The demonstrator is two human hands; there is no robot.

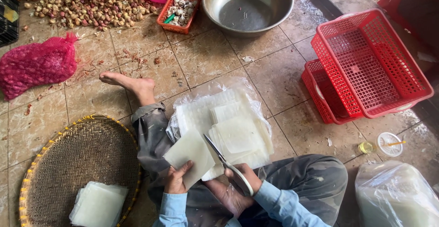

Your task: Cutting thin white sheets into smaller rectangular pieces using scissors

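Gripping a pair of scissors [227,163], the right hand [238,188] had its fingers closed through the handles, the blades parted and their long axis slanting up and left, tips meeting the edge of a pale square wrapper sheet [190,156]. The left hand [176,181] pinched that sheet's lower edge, thumb on top, holding it tilted over the lap. Beyond lay a stack of wrappers [228,126] on clear plastic, and cut squares [98,204] sat at the near edge of a woven tray [77,158].
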